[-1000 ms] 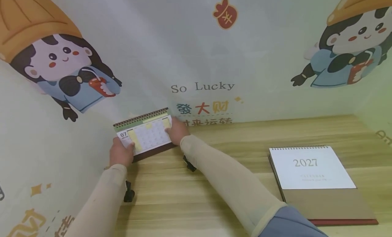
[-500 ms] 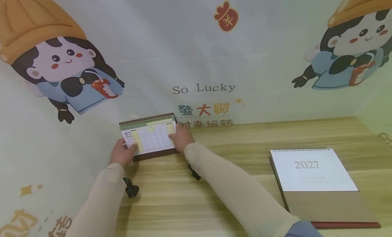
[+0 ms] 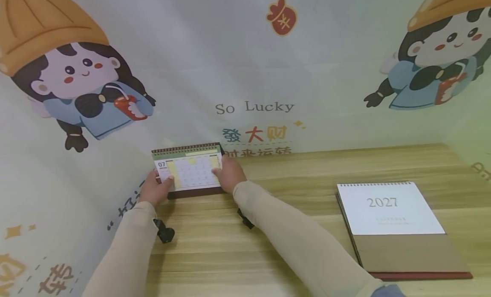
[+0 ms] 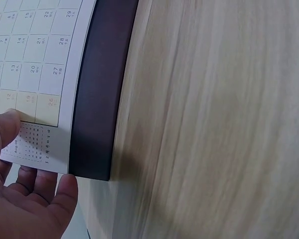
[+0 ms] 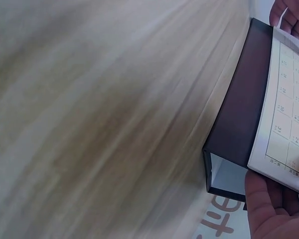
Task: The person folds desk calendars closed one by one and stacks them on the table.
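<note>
A spiral-bound desk calendar (image 3: pixel 193 171) with a dark base and a page marked 07 stands at the back left of the table, close to the wall. My left hand (image 3: pixel 155 189) grips its left edge, thumb on the front page and fingers at the side, as the left wrist view shows. Gripping the right edge is my right hand (image 3: pixel 230 173), its thumb on the page too. In the right wrist view the calendar's dark base (image 5: pixel 234 109) rests on the wood, and its hollow side shows. Beige sleeves cover both forearms.
A second, larger calendar (image 3: pixel 391 209) printed 2027 lies on the wooden table (image 3: pixel 284 194) at the right. A pale printed cloth wall (image 3: pixel 326 118) rises behind the table and along its left side.
Both hands have brought the calendar slightly right and down against the back wall, and its tilt has lessened until it sits nearly level. The 2027 calendar has stayed put.
</note>
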A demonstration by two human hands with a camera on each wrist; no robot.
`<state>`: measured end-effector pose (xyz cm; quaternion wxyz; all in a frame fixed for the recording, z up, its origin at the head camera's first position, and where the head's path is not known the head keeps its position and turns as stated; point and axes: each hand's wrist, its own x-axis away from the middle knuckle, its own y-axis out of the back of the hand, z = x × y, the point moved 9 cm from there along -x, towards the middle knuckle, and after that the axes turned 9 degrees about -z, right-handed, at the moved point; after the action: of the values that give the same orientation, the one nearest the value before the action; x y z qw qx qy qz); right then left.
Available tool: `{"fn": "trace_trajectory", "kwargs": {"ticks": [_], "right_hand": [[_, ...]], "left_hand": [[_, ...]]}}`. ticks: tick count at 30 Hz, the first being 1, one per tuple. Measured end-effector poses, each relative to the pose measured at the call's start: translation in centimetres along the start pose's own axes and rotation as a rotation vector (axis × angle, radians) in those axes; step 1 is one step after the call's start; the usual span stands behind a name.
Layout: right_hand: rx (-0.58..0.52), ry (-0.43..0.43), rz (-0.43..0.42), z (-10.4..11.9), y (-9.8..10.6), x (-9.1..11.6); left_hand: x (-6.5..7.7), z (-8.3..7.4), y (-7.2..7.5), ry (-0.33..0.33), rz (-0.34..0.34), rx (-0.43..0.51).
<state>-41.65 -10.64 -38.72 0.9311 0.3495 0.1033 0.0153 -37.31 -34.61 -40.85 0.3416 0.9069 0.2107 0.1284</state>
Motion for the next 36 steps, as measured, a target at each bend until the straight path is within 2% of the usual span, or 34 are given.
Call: {"fn": "trace_trajectory", "kwargs": {"ticks": [8, 17, 22, 28, 31, 34, 36], "right_hand": [[-0.03, -0.017, -0.016, 0.0, 0.2, 0.6], [-0.021, -0.018, -0.026, 0.4, 0.5, 2.0], [-0.014, -0.017, -0.021, 0.3, 0.2, 2.4], [-0.003, 0.002, -0.002, 0.2, 0.1, 2.9], [0.011, 0.007, -0.012, 0.1, 0.4, 3.0], [0.019, 0.009, -0.024, 0.1, 0.6, 3.2], [0.022, 0.008, -0.026, 0.1, 0.6, 3.3]], "left_hand": [[-0.2, -0.5, 0.2, -0.034, 0.043, 0.025], [-0.4, -0.3, 0.1, -0.006, 0.081, 0.113], [-0.1, -0.4, -0.3, -0.005, 0.079, 0.095], [0.3, -1.2, -1.0, -0.058, 0.068, 0.09], [0.4, -1.9, -1.4, -0.108, 0.047, 0.094], [0.3, -2.4, -1.6, -0.171, 0.019, 0.067], [0.2, -2.6, -1.7, -0.201, 0.0, 0.018]]}}
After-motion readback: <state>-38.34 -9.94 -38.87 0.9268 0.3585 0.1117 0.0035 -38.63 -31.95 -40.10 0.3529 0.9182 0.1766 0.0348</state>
